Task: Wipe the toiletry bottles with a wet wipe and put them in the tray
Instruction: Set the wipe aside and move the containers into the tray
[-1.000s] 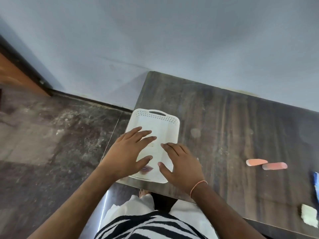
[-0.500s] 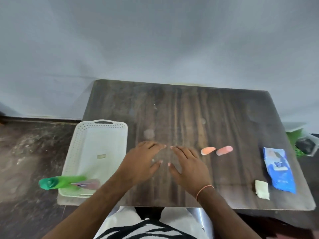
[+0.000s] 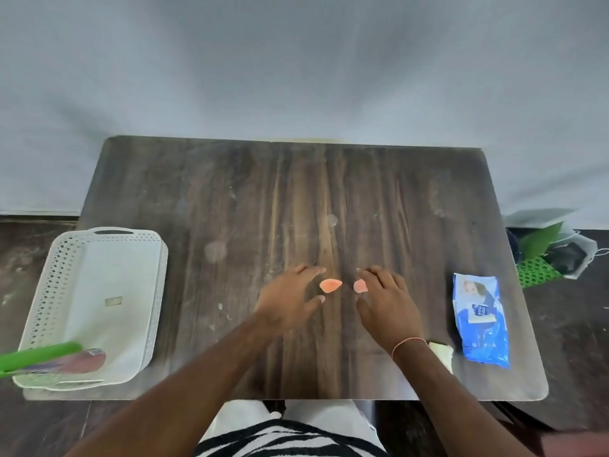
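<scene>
Two small pink bottles lie side by side on the dark wooden table (image 3: 379, 179), near its middle: the left pink bottle (image 3: 330, 285) and the right pink bottle (image 3: 360, 286), close together but apart. The left hand (image 3: 290, 300) hovers over or rests on the table just left of the left one, fingers spread and nearly straight, holding nothing; whether a fingertip touches the bottle cannot be told. The right hand (image 3: 387, 300) lies just right of the right one and covers part of it, fingers loosely extended, no grip visible. Judgement: the step in hand is picking up the next bottle, with both pink ones yet to be wiped. To do it well, pinch one bottle around its body, not its tapered end, since so small and smooth a thing may skid on the wood; fetch the wipe with the other hand first. A folded pale wipe (image 3: 441, 352) lies near the right wrist, just left of the blue wipes packet (image 3: 479, 319) at the right side. The white perforated tray (image 3: 108, 278) sits at the table's left edge, overhanging the near corner. Inside, at its near end, lie a green bottle (image 3: 36, 356), jutting past the left rim, and a reddish tube (image 3: 87, 361) beside it; both are blurred. A small label sits mid-floor.
</scene>
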